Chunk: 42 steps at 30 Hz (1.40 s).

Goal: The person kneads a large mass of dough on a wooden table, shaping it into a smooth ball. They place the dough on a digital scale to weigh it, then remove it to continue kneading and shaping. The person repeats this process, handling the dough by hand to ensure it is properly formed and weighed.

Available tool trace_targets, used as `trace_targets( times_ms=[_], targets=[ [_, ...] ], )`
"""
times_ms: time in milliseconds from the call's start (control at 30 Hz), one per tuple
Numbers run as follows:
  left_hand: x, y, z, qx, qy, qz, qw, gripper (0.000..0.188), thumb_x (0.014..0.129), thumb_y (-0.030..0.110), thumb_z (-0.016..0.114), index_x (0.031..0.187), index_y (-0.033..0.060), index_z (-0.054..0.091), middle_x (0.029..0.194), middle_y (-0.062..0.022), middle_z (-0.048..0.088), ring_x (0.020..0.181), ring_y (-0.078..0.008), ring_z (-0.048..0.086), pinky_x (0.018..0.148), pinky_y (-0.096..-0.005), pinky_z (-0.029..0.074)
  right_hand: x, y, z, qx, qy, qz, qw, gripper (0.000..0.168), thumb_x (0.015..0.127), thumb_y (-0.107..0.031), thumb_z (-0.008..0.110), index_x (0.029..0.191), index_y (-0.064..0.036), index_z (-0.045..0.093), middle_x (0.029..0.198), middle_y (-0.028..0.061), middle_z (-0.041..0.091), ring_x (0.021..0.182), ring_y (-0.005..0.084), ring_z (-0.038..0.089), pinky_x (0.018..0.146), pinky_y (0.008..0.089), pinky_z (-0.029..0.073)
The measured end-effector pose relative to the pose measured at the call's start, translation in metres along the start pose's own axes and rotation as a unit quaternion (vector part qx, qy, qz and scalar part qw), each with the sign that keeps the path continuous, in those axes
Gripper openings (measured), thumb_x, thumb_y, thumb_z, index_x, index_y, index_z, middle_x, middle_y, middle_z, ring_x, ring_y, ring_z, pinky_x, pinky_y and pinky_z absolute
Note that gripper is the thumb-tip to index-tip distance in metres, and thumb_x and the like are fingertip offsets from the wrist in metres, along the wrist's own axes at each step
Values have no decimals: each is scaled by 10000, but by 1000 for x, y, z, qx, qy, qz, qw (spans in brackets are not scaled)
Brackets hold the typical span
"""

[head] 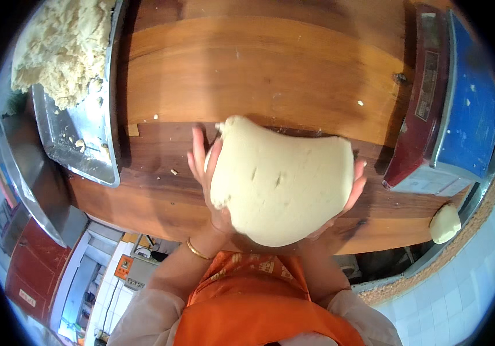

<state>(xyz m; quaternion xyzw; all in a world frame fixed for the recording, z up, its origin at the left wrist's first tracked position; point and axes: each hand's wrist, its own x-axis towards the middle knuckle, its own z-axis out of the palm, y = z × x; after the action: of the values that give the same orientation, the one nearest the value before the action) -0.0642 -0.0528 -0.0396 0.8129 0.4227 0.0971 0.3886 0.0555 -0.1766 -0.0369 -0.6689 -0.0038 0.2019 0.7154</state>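
A large slab of pale dough spans the space between my two hands, low over the near part of the wooden worktop. My left hand holds its left edge, with the fingers pointing up and away from me; a gold bracelet circles that wrist. At the right edge my right hand supports the dough, its palm and part of its fingers hidden beneath it. The dough has a few small dents on top and a rough, folded left edge. Whether its underside touches the wood cannot be told.
A metal tray with crumbly dough stands at the upper left. On the right is a dark red scale with a blue top. A small dough lump lies near the right corner. Dough crumbs dot the wood.
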Motion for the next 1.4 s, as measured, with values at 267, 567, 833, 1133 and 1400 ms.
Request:
trace_targets(
  times_ms=[267,567,833,1133,1400],
  targets=[
    [152,33,18,-121,191,233,946,545,963,281,533,1374,-78,540,1351,-277,561,1328,-423,453,1102,-483,356,120,-24,29,-149,-62,-193,968,604,1077,-429,436,1478,22,452,1438,193,536,1276,271,555,1076,389,434],
    [181,42,-6,-206,21,97,974,351,1029,240,526,1081,-82,655,851,-68,687,763,-138,590,699,-302,481,147,-38,38,-157,-95,-194,964,357,1063,-194,474,1302,23,627,1301,144,650,1224,210,582,1061,321,413],
    [10,39,-21,-205,-11,73,976,378,962,149,505,1257,-53,628,1190,-229,696,1102,-352,658,997,-431,485,-13,-8,-46,-197,-74,-212,954,484,1006,-208,426,1423,31,487,1481,238,482,1392,380,436,1156,493,338],
    [-186,-22,-28,-154,19,126,980,668,954,425,561,1456,-3,452,1483,-259,467,1402,-456,412,1180,-536,278,-118,33,-104,-198,-195,-223,935,563,1040,-582,376,1471,-220,372,1564,302,270,1446,457,324,1212,649,148],
    [-83,-23,-13,-223,197,-36,954,675,1009,429,515,1487,-31,391,1492,-249,463,1394,-370,444,1156,-474,355,1,-19,27,-275,-340,-198,877,520,1002,-450,443,1275,-49,630,1398,307,514,1299,465,507,1127,593,292]
  ],
)
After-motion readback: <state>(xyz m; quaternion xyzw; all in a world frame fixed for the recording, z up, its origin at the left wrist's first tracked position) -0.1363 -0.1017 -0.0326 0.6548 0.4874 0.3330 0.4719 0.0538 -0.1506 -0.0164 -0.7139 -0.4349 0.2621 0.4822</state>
